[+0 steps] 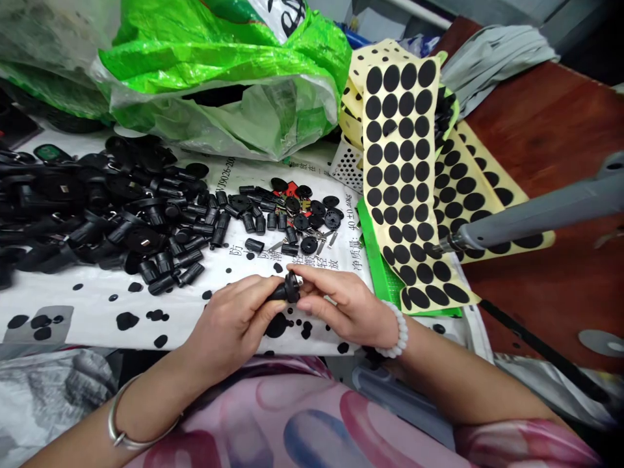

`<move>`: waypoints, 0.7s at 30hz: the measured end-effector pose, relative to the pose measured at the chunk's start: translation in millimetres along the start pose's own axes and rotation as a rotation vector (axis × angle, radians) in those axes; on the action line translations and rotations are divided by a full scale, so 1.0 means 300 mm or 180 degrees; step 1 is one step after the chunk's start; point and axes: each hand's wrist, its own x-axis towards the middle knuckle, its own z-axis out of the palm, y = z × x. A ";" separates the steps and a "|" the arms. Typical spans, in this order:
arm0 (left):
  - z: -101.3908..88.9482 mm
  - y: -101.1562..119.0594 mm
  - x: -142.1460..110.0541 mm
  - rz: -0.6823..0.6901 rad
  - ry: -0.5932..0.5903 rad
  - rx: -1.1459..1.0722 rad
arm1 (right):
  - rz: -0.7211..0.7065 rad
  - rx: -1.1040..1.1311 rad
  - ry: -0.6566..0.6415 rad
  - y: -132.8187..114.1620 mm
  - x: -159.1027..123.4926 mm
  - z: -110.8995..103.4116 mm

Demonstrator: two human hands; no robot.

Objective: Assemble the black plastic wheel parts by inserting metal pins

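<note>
Over the front of the white printed sheet, my left hand point(234, 315) is closed, thumb and fingers pinching the stem of a black plastic part with a round disc point(292, 286). The disc faces right, and a small shiny metal bit shows at its edge. From the right, my right hand point(348, 304) has its thumb and fingertips closed against the disc side. Just beyond both hands lie loose black discs point(316, 208), short ribbed black cylinders point(192, 273) and thin metal strips point(322, 246). What the right fingertips cover is partly hidden.
A heap of black parts point(88, 195) spreads across the left. Behind stands a green and white plastic bag point(219, 71). Sheets of round black stickers point(403, 156) lie at the right by a perforated white basket point(348, 162). A grey metal arm point(536, 211) reaches in from the right.
</note>
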 end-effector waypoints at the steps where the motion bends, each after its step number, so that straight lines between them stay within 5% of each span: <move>1: 0.003 -0.002 0.000 0.0077 0.0038 0.0026 | 0.0028 -0.0034 0.0081 0.000 0.002 0.004; 6: 0.003 -0.007 -0.002 -0.0178 -0.0053 -0.0321 | 0.0271 -0.0207 0.0105 -0.019 0.027 -0.003; 12: -0.017 0.007 -0.007 -0.0485 -0.0241 -0.0965 | -0.0400 -0.0745 -0.0505 -0.035 0.047 -0.054; 15: -0.010 0.005 -0.005 -0.0392 -0.0274 -0.0981 | -0.0400 -0.0846 -0.0376 -0.035 0.051 -0.040; 18: 0.006 -0.007 -0.005 0.0000 -0.0064 -0.0452 | 0.0077 -0.0502 -0.0119 -0.042 0.053 -0.008; 21: 0.016 -0.019 -0.010 0.0298 0.0116 -0.0043 | 0.1060 0.0463 -0.0099 -0.058 0.052 0.025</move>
